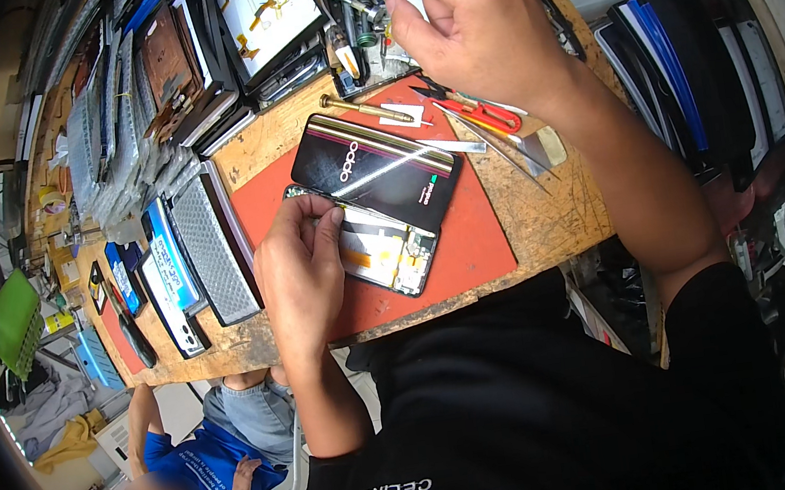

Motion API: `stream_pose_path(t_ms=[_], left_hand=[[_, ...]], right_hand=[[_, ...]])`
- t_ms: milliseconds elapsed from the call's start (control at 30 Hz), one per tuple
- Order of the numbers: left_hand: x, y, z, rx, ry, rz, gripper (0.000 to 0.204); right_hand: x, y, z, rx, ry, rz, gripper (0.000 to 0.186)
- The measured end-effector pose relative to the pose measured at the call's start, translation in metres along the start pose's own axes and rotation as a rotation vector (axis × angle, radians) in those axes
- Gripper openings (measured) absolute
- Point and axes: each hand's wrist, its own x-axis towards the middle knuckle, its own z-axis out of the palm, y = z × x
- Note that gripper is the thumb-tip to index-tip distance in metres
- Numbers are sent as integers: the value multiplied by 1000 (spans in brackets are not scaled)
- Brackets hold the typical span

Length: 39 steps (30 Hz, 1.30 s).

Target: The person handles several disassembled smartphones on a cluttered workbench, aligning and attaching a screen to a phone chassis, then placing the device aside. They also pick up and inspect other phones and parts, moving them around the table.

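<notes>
A phone's black back panel (372,154) lies at a slant on a red mat (488,228), partly over the opened phone body (375,247), whose metal shields and yellow ribbon cables show. My left hand (303,275) grips the edge of the opened phone, thumb against bent fingers. Raised over the tools at the back, my right hand (476,44) has its fingers curled together; what they hold, if anything, is too hard to make out. Below it lie red-handled snips (494,115), tweezers (499,154) and a brass screwdriver (351,108).
Stacks of screen panels and trays (142,119) crowd the wooden bench (565,209) at the back left. Several phones and a case (209,248) lie left of the mat. Black folders (686,82) stand at right. Another person in a blue shirt (216,482) sits at lower left.
</notes>
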Motion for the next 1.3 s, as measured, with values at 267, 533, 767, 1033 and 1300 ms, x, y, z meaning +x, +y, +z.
stream_pose_path(t_ms=[267, 533, 767, 1033, 1300], left_hand=[[-9, 14, 1, 85, 86, 39, 8], [-14, 18, 2, 549, -105, 1037, 40], [12, 30, -11, 736, -223, 1359, 46], [9, 39, -6, 844, -255, 1429, 23], [40, 25, -14, 430, 53, 864, 24]], right_hand=[[0, -4, -3, -26, -37, 50, 10], [-1, -5, -1, -33, -58, 63, 13], [-3, -4, 1, -58, -63, 17, 10], [-2, -3, -1, -52, -85, -17, 9], [-1, -9, -4, 21, -254, -33, 15]])
